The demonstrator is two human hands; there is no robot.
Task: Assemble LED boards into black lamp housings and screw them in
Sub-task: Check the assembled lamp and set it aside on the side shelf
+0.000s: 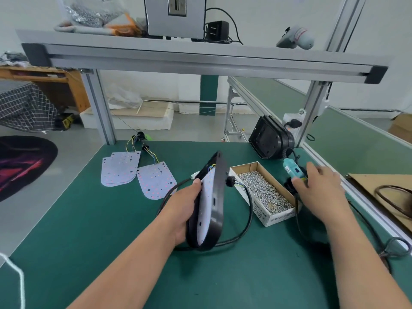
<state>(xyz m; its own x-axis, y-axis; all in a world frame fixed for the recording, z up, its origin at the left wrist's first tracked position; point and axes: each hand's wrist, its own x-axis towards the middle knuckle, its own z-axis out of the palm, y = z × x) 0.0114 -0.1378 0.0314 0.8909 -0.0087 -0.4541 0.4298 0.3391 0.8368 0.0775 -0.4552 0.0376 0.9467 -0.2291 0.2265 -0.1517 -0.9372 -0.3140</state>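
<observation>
My left hand (pixel 185 210) grips a black lamp housing (pixel 217 197), tilted up on its edge above the green table, with a white LED board (pixel 206 197) sitting inside it. A black cable (pixel 247 219) loops from the housing across the mat. My right hand (pixel 316 186) reaches over the teal electric screwdriver (pixel 293 170) lying right of the screw box, fingers curling onto it. A cardboard box of silver screws (pixel 263 192) lies between my hands. Loose LED boards (pixel 120 168) with coloured wires lie at the left rear, one more (pixel 156 181) beside them.
Another black lamp housing (pixel 269 138) leans against the aluminium frame post at the back right. A conveyor with a green belt (pixel 356 134) runs along the right. Brown cardboard (pixel 383 197) with a cable lies at the right edge. An overhead shelf holds a grey box.
</observation>
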